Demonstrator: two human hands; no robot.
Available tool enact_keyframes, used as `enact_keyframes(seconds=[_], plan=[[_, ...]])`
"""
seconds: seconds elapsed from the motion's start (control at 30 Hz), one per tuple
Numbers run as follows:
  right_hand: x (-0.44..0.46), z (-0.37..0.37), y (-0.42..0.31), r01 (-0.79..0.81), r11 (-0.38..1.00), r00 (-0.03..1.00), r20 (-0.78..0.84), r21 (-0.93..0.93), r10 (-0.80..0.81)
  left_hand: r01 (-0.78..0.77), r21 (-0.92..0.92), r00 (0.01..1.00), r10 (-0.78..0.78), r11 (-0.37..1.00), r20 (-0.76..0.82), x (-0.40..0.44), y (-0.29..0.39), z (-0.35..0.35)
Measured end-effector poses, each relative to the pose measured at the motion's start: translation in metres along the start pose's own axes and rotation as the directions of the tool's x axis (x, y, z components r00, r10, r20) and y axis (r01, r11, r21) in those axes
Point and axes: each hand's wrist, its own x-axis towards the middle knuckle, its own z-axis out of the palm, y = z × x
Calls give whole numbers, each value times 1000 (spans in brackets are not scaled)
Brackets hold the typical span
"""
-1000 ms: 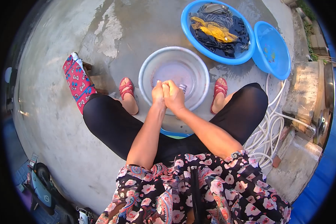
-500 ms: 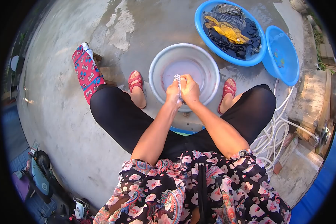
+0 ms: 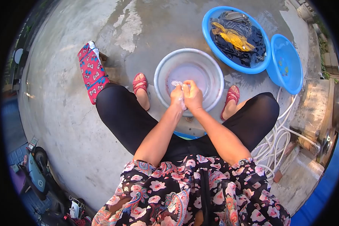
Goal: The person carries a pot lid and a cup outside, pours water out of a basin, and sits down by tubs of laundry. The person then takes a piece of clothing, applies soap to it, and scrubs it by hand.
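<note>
- Status: one small striped cloth (image 3: 176, 83) being worked in the hands, not set down. Reads as mid-handling. No finished state visible on it.
- Rest of the load: yellow garment (image 3: 235, 38), dark garments (image 3: 258, 47) and a grey striped garment (image 3: 235, 17), heaped in the large blue tub (image 3: 252, 71). Neither hand touches them. Can't tell from here which of them, if any, have been handled.
- Left hand (image 3: 177, 97): closed on the cloth, fingers curled, right up against the other hand.
- Right hand (image 3: 193, 97): also curled in, grip narrow, apparently on the same cloth; its fingers hide most of the contact.
- Cloth position: striped end pokes out past the left hand's fingertips, on the side away from the body. Remainder hidden between the hands. White patch near the left wrist, can't tell suds from fabric.
- Both hands over the near half of the pale basin (image 3: 221, 79), which holds cloudy liquid (image 3: 199, 73). Height above the liquid: can't tell.
- Basin is on the concrete floor (image 3: 75, 124), between the person's two red sandals.
- Large tub: beyond the basin, to the right. Smaller blue basin (image 3: 290, 81) beside it, further right.
- Pale hose (image 3: 269, 150) coiled outside the right knee, well apart from the hands.
</note>
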Motion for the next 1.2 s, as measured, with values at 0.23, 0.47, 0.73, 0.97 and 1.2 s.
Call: enact_keyframes(seconds=[0.23,0.47,0.73,0.97,1.2], plan=[[-24,0,-28,31,1000,993,117,3,-31,70,83,997,-71,994,13,-21,28,0],[-4,2,-12,-85,996,996,1,-17,85,8,82,1000,-10,997,16,-7,8,-1],[7,1,2,-109,994,993,-42,-1,109,59,87,996,-52,994,-79,-21,12,20],[18,-5,10,-212,970,976,-78,-119,203,43,177,993,-23,983,-117,-19,11,24],[2,3,1,-87,996,996,-9,-27,87,78,72,997,-76,994,-27,0,7,7]])
